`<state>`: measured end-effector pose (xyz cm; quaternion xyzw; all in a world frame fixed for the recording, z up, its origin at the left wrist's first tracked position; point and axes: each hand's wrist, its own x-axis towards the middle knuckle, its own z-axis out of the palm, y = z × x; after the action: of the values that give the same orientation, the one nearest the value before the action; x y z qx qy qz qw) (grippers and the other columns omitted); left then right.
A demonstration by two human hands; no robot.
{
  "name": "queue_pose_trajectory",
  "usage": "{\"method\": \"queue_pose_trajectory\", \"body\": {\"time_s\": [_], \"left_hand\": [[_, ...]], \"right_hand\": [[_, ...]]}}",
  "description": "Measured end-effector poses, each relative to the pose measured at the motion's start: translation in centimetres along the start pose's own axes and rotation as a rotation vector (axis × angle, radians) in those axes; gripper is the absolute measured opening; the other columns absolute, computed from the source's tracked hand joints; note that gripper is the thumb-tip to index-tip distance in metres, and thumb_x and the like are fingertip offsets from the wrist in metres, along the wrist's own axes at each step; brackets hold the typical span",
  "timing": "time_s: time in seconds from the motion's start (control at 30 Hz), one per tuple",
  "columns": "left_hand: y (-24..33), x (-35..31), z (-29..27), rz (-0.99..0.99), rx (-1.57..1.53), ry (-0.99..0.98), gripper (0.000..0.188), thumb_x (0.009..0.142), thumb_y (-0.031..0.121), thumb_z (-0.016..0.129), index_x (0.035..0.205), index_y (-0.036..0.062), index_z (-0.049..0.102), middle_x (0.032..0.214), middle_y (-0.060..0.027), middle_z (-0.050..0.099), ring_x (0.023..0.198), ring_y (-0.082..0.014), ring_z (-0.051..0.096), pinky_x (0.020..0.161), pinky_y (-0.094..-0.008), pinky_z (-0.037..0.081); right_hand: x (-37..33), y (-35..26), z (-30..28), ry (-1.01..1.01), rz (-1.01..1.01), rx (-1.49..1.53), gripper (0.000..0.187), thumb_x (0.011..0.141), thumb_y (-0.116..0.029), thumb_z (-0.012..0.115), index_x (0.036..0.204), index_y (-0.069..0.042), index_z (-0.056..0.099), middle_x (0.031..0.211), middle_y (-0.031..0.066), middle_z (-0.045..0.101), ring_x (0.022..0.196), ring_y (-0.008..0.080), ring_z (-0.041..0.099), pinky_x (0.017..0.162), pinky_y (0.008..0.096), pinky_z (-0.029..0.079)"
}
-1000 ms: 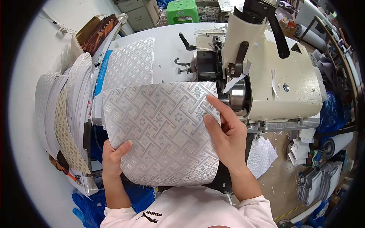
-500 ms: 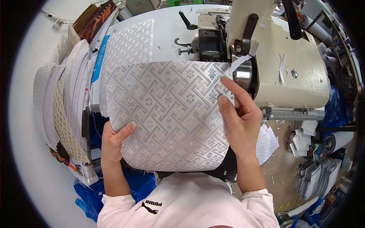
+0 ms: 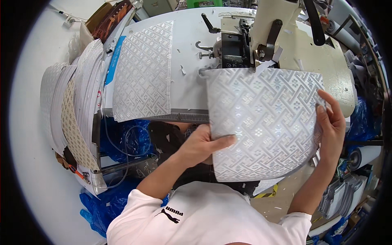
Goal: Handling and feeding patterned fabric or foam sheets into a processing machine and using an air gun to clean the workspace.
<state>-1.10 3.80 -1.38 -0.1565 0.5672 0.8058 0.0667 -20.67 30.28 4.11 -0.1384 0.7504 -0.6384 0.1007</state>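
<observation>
Between my two hands hangs a silver-white patterned sheet (image 3: 265,126), bowed along its lower edge. My left hand (image 3: 202,143) is closed on its left edge, thumb on top and fingers hidden underneath. My right hand (image 3: 332,118) pinches the right edge between thumb and fingers. The sheet's far edge lies at the front of a cream machine (image 3: 330,53) with a dark metal block (image 3: 234,49); whether the two touch there, I cannot tell. A similar patterned sheet (image 3: 143,73) lies flat on the white table, left of the machine.
A tall stack of sheets (image 3: 83,106) stands at the left by the wall. A ruler strip (image 3: 183,115) runs along the table's front edge. Blue plastic bags (image 3: 108,208) lie below on the left. Bundled sheets (image 3: 343,192) and paper scraps are on the floor at the right.
Both hands have carried the held sheet to the right, in front of the machine. The sheet lying on the table and the ruler strip are now uncovered.
</observation>
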Motion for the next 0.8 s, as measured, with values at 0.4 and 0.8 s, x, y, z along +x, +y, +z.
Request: {"method": "queue_pose_trajectory", "body": {"time_s": [0.4,0.8], "left_hand": [[-0.8,7.1,9.7,0.36,0.104,-0.384,0.033,0.098,0.02,0.065,0.122,-0.0036,0.065,0.098,-0.0126,0.072,0.088,-0.0165,0.068,0.078,-0.0333,0.052],[5.1,-3.9,0.9,0.742,0.732,-0.35,0.024,0.086,0.006,0.077,0.109,0.0033,0.072,0.094,-0.01,0.075,0.077,-0.0268,0.071,0.063,-0.0324,0.055]], "right_hand": [[0.6,-5.1,-13.1,0.376,-0.464,-0.774,0.046,0.102,-0.028,0.064,0.14,-0.005,0.058,0.107,0.0123,0.074,0.093,0.0135,0.068,0.085,0.0251,0.049],[-2.7,-14.3,-3.4,-0.877,-0.48,-0.693,0.038,0.092,-0.029,0.074,0.108,0.005,0.068,0.092,0.0156,0.075,0.086,0.0208,0.072,0.08,0.0281,0.053]]}}
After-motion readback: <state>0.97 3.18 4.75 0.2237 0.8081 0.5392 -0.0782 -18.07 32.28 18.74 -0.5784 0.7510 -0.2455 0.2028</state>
